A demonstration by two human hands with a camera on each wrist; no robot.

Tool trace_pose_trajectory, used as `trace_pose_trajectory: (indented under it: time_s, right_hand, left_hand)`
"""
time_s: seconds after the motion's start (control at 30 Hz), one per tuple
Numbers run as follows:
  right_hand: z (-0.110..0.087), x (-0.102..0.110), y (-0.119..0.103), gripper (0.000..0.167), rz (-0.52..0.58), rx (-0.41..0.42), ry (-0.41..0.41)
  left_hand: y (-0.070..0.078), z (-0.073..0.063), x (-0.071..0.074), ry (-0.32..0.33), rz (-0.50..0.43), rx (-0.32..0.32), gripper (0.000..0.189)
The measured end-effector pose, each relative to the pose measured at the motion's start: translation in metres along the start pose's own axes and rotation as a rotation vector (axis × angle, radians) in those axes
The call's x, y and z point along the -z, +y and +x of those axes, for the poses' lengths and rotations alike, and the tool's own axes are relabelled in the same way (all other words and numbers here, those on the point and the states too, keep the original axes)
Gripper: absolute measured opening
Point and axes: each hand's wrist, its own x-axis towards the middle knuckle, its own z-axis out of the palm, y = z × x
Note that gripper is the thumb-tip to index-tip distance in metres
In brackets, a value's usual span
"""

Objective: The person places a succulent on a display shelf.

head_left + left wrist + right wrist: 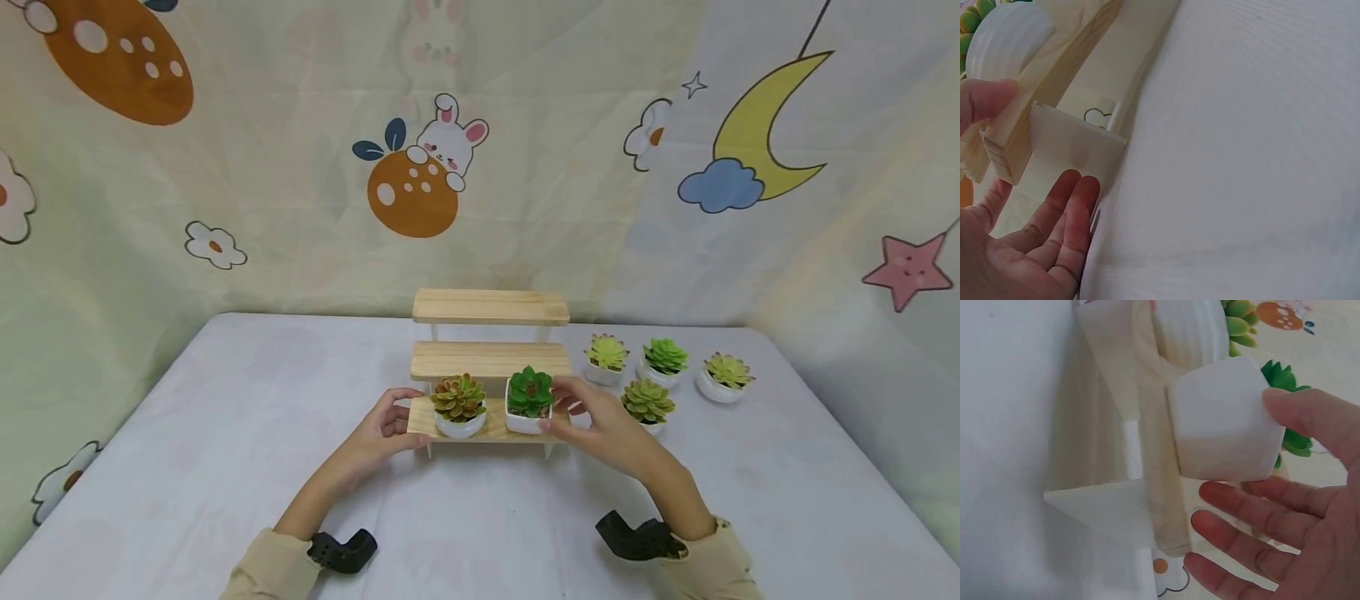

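A three-tier wooden plant stand [491, 360] stands on the table. On its lowest board sit a reddish-green succulent in a round white pot [460, 427] and, to its right, a dark green succulent in a square white pot [523, 422]. My right hand [603, 421] holds the square pot, thumb at its front rim and fingers along its right side. With my left hand [382, 429] I grip the left end of the lowest board [1035, 94], thumb on top. The other left fingers reach beside the stand's white leg [1075, 140].
Right of the stand, several potted succulents stand on the white-covered table [480, 517], among them a yellow-green one [606, 353], a bright green one [665, 357] and another near the right hand [647, 402]. Behind hangs a printed cloth [300, 167].
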Motion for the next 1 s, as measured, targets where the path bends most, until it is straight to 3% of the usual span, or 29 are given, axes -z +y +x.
trace_pose_trajectory:
  time_s: [0.33, 1.0]
  right_hand:
    - [0.0012, -0.0045, 0.0006, 0.055, -0.011, -0.037, -0.021]
    - [0.0006, -0.005, -0.0007, 0.055, 0.014, -0.014, -0.028]
  left_hand:
    - [-0.0002, 0.0002, -0.0002, 0.002, -0.004, -0.003, 0.062]
    - [-0.0018, 0.001, -0.0001, -0.004, -0.001, -0.008, 0.063]
